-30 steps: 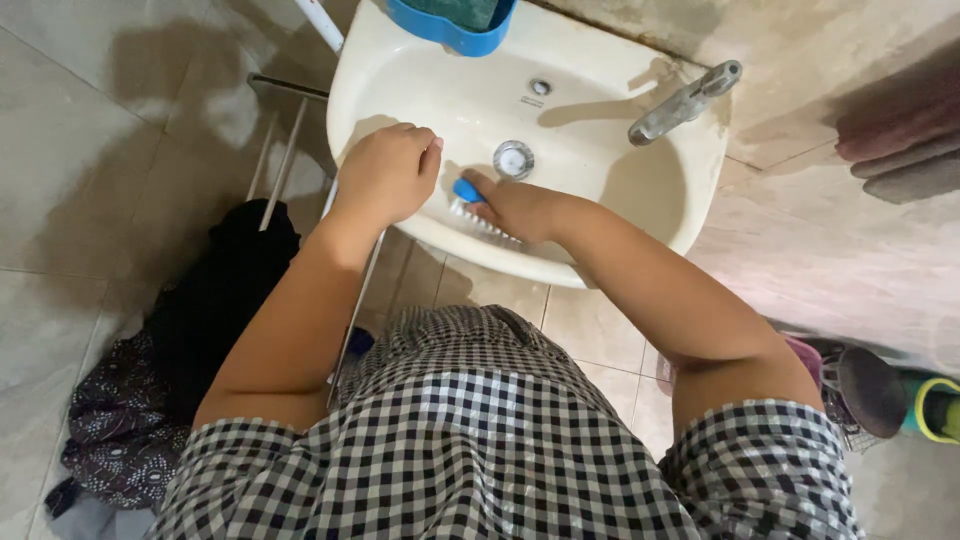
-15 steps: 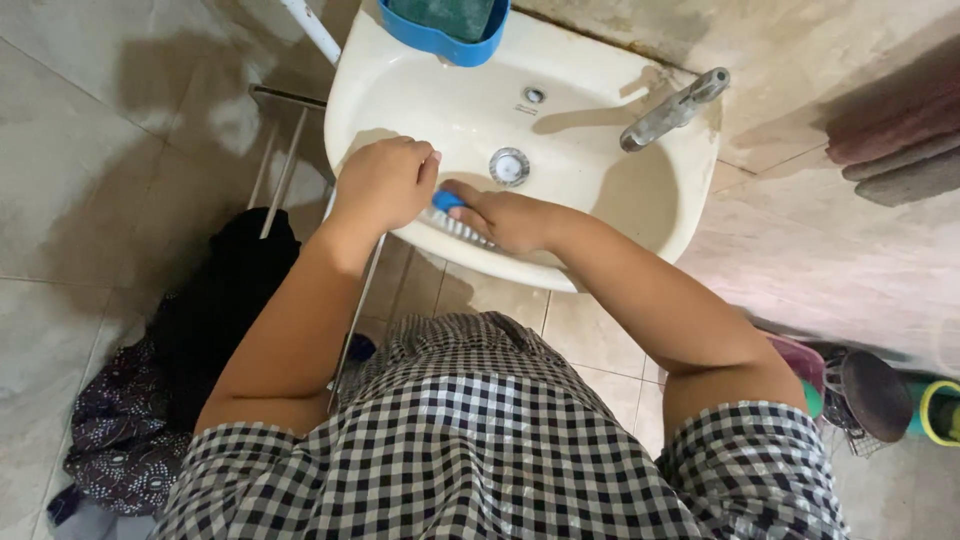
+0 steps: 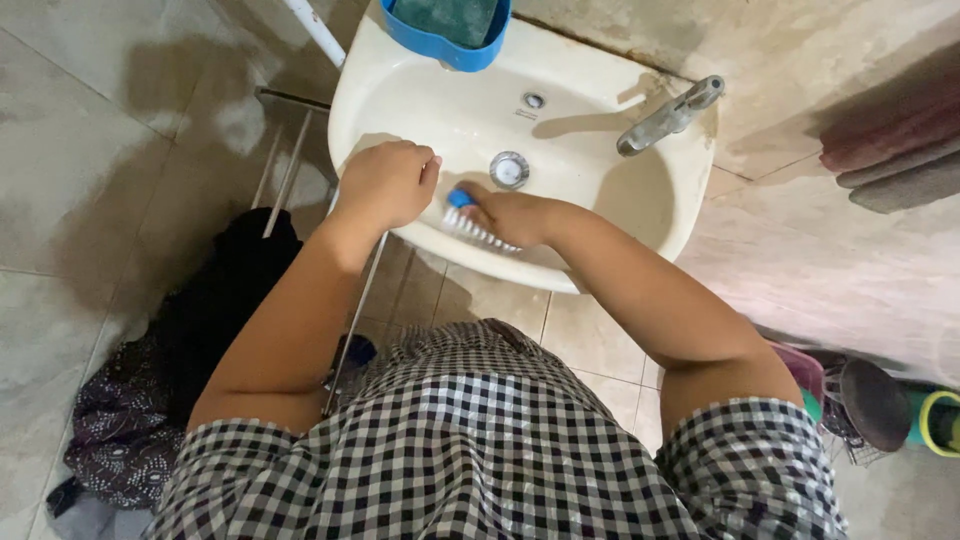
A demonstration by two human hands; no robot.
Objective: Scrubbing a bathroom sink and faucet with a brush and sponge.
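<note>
The right hand (image 3: 515,217) presses a blue-handled brush (image 3: 468,222) on the sink's (image 3: 600,200) near rim; the left hand (image 3: 385,183) is fisted just beside it.

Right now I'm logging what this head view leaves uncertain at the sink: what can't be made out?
- Brush: most of it hidden under the right hand; only a blue tip and white bristles show.
- Left hand: a closed fist on the sink rim; anything inside is hidden.
- Blue tray: cut off by the top edge.
- Green container: cut off by the right edge.
</note>
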